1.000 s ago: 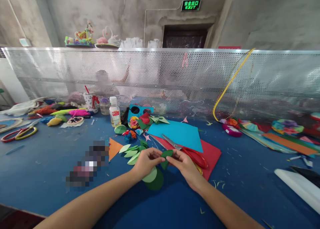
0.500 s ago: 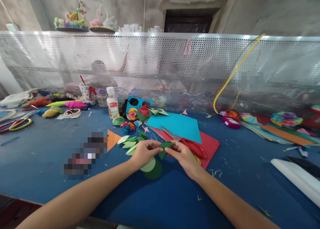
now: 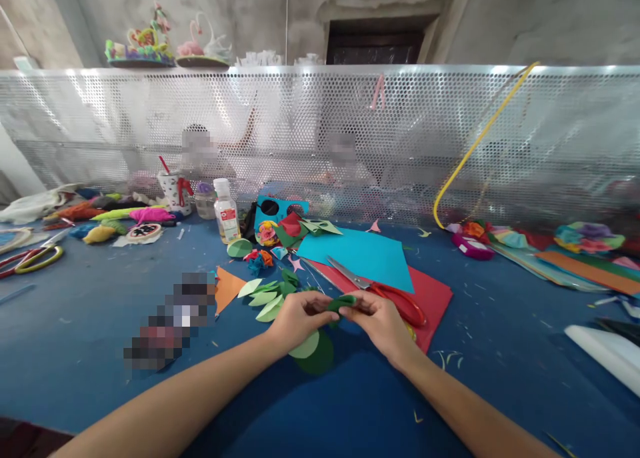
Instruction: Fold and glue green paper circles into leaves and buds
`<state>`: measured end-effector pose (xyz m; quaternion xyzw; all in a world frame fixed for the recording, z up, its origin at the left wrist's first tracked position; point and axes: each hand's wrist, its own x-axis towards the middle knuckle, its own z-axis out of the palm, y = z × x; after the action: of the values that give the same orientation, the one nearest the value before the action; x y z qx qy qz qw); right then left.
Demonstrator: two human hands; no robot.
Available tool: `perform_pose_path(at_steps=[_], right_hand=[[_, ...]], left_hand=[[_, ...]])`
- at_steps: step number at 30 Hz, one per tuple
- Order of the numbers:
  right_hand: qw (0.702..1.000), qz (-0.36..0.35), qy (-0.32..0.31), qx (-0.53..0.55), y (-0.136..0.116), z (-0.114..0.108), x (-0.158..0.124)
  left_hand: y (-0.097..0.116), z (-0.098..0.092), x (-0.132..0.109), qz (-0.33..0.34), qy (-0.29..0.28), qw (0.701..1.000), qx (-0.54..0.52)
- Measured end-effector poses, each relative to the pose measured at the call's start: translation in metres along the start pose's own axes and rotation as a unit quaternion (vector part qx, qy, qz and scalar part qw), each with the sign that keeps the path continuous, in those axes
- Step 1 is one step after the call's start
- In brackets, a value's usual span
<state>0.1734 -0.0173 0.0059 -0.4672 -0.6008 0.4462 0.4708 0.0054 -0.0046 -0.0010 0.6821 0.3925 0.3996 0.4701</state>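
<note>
A small dark green paper piece [image 3: 342, 303], folded or curled, is pinched between my two hands above the blue table. My left hand [image 3: 299, 321] grips its left end with thumb and fingers. On its right end, the fingers of my right hand [image 3: 379, 321] are closed. Light and dark green paper circles [image 3: 317, 355] lie on the table below my left hand, partly covered by it. Several folded green paper leaves [image 3: 267, 300] are spread just beyond that hand. Red-handled scissors [image 3: 400, 301] rest on red paper [image 3: 435, 298] beyond my right hand.
A blue paper sheet [image 3: 357, 255] overlaps the red one. Behind stand a clear bottle [image 3: 227, 215] and a patterned cup [image 3: 175, 191], before a perforated metal screen [image 3: 300, 131]. Orange paper [image 3: 229, 288] lies to the left. A white object [image 3: 603, 361] sits at the right.
The green paper piece has turned from showing its flat face to a folded, edge-on shape. Both hands stay on it, and the view has shifted slightly.
</note>
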Motion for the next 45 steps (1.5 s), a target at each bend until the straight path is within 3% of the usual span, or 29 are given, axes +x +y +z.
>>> perform_pose_path(at_steps=[6, 15, 18, 22, 27, 31, 36, 41, 45], right_hand=[[0.999, -0.006, 0.048, -0.024, 0.003, 0.017, -0.010], [0.998, -0.012, 0.046, 0.038, 0.017, 0.019, -0.006], [0.995, -0.009, 0.097, 0.034, 0.024, 0.017, -0.003], [0.991, -0.006, 0.114, 0.076, 0.031, 0.015, 0.000], [0.980, -0.023, 0.179, 0.084, 0.035, 0.014, 0.000], [0.979, -0.023, 0.182, 0.084, 0.036, 0.013, 0.000], [0.978, -0.012, 0.182, 0.102, 0.036, 0.012, -0.003], [0.985, -0.044, 0.162, 0.034, 0.040, 0.008, -0.001], [0.982, -0.023, 0.188, 0.015, 0.041, 0.005, 0.002]], left_hand=[[0.003, -0.001, -0.007, 0.056, -0.041, 0.992, 0.109], [-0.011, 0.002, -0.003, 0.030, -0.047, 0.997, -0.045], [-0.014, 0.001, -0.003, 0.061, -0.030, 0.998, -0.006], [-0.019, 0.002, -0.003, 0.091, -0.034, 0.995, 0.013], [-0.025, 0.005, -0.001, 0.085, -0.028, 0.996, 0.015], [-0.025, 0.005, -0.001, 0.083, -0.037, 0.996, -0.010], [-0.026, 0.005, -0.002, 0.094, 0.009, 0.995, 0.013], [-0.023, 0.005, 0.001, 0.079, 0.012, 0.997, -0.005], [-0.021, 0.004, 0.003, 0.009, 0.018, 0.995, -0.100]])
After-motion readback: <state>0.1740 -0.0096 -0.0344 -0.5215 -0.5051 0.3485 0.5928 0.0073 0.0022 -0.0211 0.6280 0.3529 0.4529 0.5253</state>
